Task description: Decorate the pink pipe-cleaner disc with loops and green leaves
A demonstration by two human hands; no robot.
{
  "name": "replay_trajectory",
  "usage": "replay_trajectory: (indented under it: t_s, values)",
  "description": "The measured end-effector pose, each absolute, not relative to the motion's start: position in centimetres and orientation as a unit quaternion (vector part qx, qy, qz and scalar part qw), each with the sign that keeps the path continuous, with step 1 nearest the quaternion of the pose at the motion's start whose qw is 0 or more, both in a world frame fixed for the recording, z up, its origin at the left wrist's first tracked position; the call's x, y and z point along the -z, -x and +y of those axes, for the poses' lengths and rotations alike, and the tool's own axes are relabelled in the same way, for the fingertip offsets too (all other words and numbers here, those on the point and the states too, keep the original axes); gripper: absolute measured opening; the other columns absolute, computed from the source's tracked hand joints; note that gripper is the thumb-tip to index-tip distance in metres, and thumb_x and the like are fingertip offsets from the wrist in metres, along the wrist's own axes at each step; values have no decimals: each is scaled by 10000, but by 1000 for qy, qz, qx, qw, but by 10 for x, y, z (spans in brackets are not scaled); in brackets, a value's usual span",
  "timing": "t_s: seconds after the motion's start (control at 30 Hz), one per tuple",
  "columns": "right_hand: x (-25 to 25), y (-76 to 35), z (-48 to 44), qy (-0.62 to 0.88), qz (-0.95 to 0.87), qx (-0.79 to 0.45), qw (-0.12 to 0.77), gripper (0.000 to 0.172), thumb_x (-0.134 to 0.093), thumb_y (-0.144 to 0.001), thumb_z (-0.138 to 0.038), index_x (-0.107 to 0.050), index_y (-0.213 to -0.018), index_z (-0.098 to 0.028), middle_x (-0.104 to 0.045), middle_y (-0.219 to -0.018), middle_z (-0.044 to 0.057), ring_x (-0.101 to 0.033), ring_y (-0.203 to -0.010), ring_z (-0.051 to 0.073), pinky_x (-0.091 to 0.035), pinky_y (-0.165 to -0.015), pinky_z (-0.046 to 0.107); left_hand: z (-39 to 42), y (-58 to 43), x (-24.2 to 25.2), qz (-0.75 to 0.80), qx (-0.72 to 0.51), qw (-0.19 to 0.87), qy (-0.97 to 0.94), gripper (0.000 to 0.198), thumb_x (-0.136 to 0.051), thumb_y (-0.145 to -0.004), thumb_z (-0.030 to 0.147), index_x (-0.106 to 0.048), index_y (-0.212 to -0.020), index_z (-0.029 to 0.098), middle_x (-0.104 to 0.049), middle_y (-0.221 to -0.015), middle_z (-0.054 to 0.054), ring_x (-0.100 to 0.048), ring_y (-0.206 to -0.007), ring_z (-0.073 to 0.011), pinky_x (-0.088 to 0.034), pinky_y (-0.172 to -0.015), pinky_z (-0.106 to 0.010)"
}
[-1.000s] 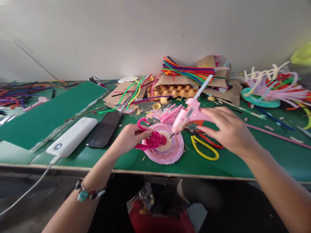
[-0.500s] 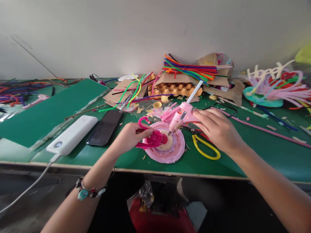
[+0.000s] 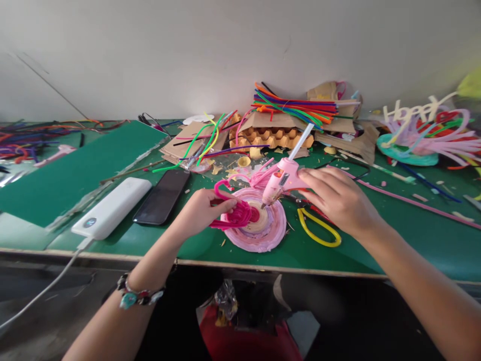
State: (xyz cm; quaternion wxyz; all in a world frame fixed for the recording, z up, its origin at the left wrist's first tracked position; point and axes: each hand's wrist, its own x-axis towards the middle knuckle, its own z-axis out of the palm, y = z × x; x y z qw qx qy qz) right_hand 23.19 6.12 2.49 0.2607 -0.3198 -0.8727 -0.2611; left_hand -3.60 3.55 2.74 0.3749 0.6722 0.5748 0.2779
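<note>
A round coiled disc (image 3: 272, 235) in pink, lilac and cream lies flat near the table's front edge. My left hand (image 3: 205, 210) pinches a bundle of bright pink pipe cleaners (image 3: 238, 215) over the disc's left side. In my right hand (image 3: 336, 198) is a pale pink hot glue gun (image 3: 287, 175), gripped by its handle, with a glue stick (image 3: 301, 142) rising from its back. Its nozzle points down at the disc's middle; whether it touches cannot be made out. Beside that hand lie pliers or scissors with a yellow handle (image 3: 319, 235), partly hidden.
To the left are a black phone (image 3: 162, 198), a cabled white power bank (image 3: 112, 208) and a green board (image 3: 75, 173). Behind stand an egg carton (image 3: 274, 138) and a pipe cleaner bundle (image 3: 293, 106). A pipe cleaner decoration (image 3: 408, 148) is at right. Scraps litter the table.
Almost nothing differs. Both hands keep their places, with the glue gun over the disc and the pink bundle held as before.
</note>
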Motion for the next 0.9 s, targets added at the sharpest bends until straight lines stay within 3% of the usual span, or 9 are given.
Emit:
replay_trajectory:
  t_s: [0.1, 0.27, 0.5, 0.6, 0.63, 0.7, 0.77, 0.83, 0.9]
  values:
    - [-25, -235, 60, 308, -874, 289, 241, 346, -477, -835, -152, -492, -1181, -144, -646, -1020, 109, -585, -923, 235, -465, -841, 407, 36, 36, -27, 579, -276, 375, -669, 284, -549, -739, 350, -705, -856, 144, -713, -741, -54, -646, -688, -177, -487, -606, -230]
    - [-31, -246, 56, 314, -869, 294, 242, 361, -483, -834, -160, -466, -1180, -261, -623, -1073, 56, -584, -940, 222, -462, -828, 390, 36, 35, -27, 581, -282, 399, -651, 302, -546, -736, 357, -695, -867, 130, -709, -755, -75, -655, -716, -196, -502, -578, -238]
    - [-40, -281, 76, 563, -695, 268, 357, 438, -557, -768, -381, -501, -1092, -92, -603, -932, 216, -571, -914, 337, -463, -782, 435, 37, 35, -25, 568, -292, 390, -664, 270, -522, -750, 322, -678, -857, 130, -698, -735, -61, -652, -689, -171, -520, -614, -245]
    - [-27, -302, 90, 717, -616, 169, 280, 413, -551, -745, -367, -505, -1058, -101, -603, -977, 224, -577, -930, 354, -471, -741, 435, 37, 35, -25, 560, -300, 390, -666, 243, -500, -764, 283, -663, -852, 126, -695, -738, -49, -650, -673, -146, -524, -638, -235]
    - [-23, -308, 93, 748, -617, 131, 206, 380, -533, -744, -377, -519, -1039, -137, -623, -932, 191, -598, -880, 342, -481, -684, 432, 37, 34, -26, 561, -300, 392, -664, 233, -499, -765, 273, -660, -843, 125, -695, -737, -46, -651, -673, -141, -525, -637, -229]
    - [-20, -315, 95, 763, -617, 109, 162, 270, -517, -732, -404, -583, -876, -185, -630, -699, 127, -619, -710, 331, -470, -570, 444, 38, 34, -26, 565, -299, 389, -664, 219, -500, -765, 268, -658, -825, 127, -695, -728, -41, -652, -671, -140, -524, -624, -223]
    - [-28, -314, 94, 750, -633, 121, 150, 285, -488, -738, -443, -599, -770, -183, -598, -621, 116, -613, -691, 350, -458, -556, 472, 38, 34, -25, 562, -301, 377, -672, 211, -505, -763, 268, -659, -818, 134, -696, -728, -37, -651, -668, -139, -521, -618, -221]
    - [-47, -301, 93, 681, -691, 171, 172, 333, -425, -775, -419, -613, -816, -148, -615, -750, 174, -592, -815, 398, -446, -631, 533, 39, 34, -24, 558, -302, 369, -679, 207, -507, -761, 266, -660, -814, 137, -694, -716, -34, -648, -657, -139, -517, -604, -218]
    - [-69, -276, 94, 614, -751, 160, 183, 345, -371, -808, -360, -603, -953, -150, -616, -972, 169, -564, -956, 356, -439, -772, 506, 39, 34, -22, 556, -304, 366, -682, 208, -507, -761, 262, -661, -813, 134, -692, -695, -35, -646, -644, -137, -511, -592, -213]
